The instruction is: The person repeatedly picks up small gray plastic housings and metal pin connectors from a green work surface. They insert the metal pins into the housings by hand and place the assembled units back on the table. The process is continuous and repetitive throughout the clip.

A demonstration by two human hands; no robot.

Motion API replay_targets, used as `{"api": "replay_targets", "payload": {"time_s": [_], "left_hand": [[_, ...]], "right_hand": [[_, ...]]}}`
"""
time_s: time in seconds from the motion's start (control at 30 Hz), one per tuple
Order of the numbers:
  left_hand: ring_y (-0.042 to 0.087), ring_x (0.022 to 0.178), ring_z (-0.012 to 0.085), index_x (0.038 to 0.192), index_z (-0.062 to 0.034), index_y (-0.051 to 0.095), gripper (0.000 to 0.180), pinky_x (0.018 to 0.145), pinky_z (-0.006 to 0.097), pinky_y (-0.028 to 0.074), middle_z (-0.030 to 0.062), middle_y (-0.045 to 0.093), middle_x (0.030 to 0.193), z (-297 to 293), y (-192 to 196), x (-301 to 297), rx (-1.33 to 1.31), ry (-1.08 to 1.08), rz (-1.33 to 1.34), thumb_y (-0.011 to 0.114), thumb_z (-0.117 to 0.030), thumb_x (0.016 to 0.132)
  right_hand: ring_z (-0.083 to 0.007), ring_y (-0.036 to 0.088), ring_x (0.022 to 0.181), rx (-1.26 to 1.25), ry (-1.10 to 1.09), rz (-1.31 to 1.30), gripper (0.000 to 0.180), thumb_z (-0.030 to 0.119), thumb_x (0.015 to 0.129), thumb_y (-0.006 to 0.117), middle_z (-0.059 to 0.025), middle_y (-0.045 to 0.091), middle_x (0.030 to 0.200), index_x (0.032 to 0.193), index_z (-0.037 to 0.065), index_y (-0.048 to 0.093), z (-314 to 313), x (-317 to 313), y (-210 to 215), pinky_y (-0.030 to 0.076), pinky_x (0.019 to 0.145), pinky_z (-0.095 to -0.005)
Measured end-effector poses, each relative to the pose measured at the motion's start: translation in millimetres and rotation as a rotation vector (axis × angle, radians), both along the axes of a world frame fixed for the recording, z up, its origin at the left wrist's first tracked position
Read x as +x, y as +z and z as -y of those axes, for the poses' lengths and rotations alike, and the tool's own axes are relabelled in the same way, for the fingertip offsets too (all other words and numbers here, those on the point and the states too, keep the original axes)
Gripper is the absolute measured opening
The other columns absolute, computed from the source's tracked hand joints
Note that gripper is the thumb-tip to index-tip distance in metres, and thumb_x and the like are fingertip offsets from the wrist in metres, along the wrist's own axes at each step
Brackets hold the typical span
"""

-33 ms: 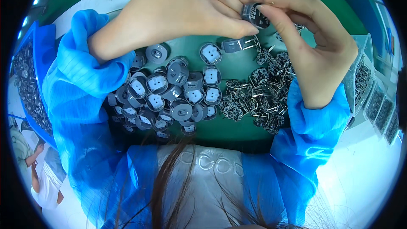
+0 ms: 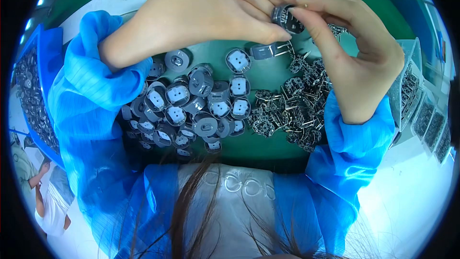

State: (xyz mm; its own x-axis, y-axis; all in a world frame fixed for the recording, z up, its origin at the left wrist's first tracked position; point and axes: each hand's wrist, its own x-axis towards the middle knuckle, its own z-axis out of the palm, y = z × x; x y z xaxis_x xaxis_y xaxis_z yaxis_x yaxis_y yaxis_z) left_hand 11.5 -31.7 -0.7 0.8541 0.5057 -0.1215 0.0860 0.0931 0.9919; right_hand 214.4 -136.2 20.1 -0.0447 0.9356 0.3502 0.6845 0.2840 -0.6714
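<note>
Near the far edge of the work surface, my left hand (image 2: 218,12) is closed on a small round grey plastic housing (image 2: 282,15), its dark inner side turned to the right. My right hand (image 2: 357,50) meets it there, thumb and index finger pinched at its rim. A tiny metal piece (image 2: 303,5) pokes out between those fingertips; its kind is too small to tell. Below my hands lies a heap of grey round housings (image 2: 201,84), several showing white faces with small holes. To its right spreads a pile of metal contact frames (image 2: 294,105). One grey part with metal prongs (image 2: 263,51) lies just under my left thumb.
A blue bin (image 2: 43,86) full of small grey parts stands at the left. At the right are a clear bin (image 2: 409,86) of metal parts and several smaller trays (image 2: 431,127). Another person (image 2: 52,196) is at the lower left. The work surface (image 2: 268,151) is green.
The housing has tilted and shifted very slightly to the left in my fingers. My right fingertips have moved a little with it. The piles are unchanged.
</note>
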Motion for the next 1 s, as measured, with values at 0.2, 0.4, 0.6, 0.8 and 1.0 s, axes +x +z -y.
{"api": "replay_targets", "payload": {"time_s": [0.2,0.4,0.6,0.8,1.0], "left_hand": [[0.074,0.086,0.0114,0.106,0.0075,0.066,0.024,0.078,0.023,0.061,0.0137,0.075,0.094,7,7,-4,0.0,0.03,0.011,0.08,0.004,0.086],[0.073,0.086,0.0127,0.107,0.0051,0.068,0.024,0.08,0.025,0.06,0.013,0.076,0.095,14,26,7,-0.129,0.136,-0.051,0.077,0.006,0.085],[0.074,0.085,0.0131,0.105,0.003,0.07,0.022,0.08,0.026,0.06,0.0133,0.076,0.095,11,18,4,0.117,0.082,-0.057,0.076,0.006,0.084],[0.073,0.083,0.0125,0.108,0.0049,0.071,0.023,0.078,0.025,0.059,0.0106,0.075,0.092,-16,17,2,-0.008,0.136,0.022,0.073,0.004,0.085],[0.069,0.087,0.0196,0.104,0.0004,0.075,0.016,0.081,0.033,0.055,0.0107,0.073,0.1,-77,-15,-29,0.961,0.318,-0.33,0.073,-0.009,0.09]], "right_hand": [[-0.0143,0.072,0.086,0.085,-0.016,0.053,0.015,-0.006,0.081,0.082,-0.0077,0.076,0.094,0.094,-0.003,0.077,1,-4,4,0.058,0.08,-0.0267],[-0.0172,0.07,0.095,0.177,-0.035,0.242,0.023,-0.006,0.086,0.074,-0.0114,0.073,0.103,0.109,-0.003,0.071,0,-11,9,0.055,0.085,-0.0285],[-0.0197,0.066,0.113,-0.324,0.005,-0.484,0.038,-0.011,0.098,0.054,-0.0189,0.068,0.121,0.136,-0.009,0.056,7,-23,-10,0.053,0.098,-0.031],[-0.0186,0.07,0.093,-0.261,-0.121,-0.469,0.03,-0.002,0.087,0.075,-0.0122,0.072,0.106,0.116,0.0,0.072,2,-23,-6,0.054,0.083,-0.0296],[-0.0187,0.067,0.078,-0.281,0.155,0.155,0.032,0.001,0.079,0.08,-0.0069,0.073,0.096,0.11,0.008,0.076,12,4,5,0.05,0.069,-0.0313]]}}
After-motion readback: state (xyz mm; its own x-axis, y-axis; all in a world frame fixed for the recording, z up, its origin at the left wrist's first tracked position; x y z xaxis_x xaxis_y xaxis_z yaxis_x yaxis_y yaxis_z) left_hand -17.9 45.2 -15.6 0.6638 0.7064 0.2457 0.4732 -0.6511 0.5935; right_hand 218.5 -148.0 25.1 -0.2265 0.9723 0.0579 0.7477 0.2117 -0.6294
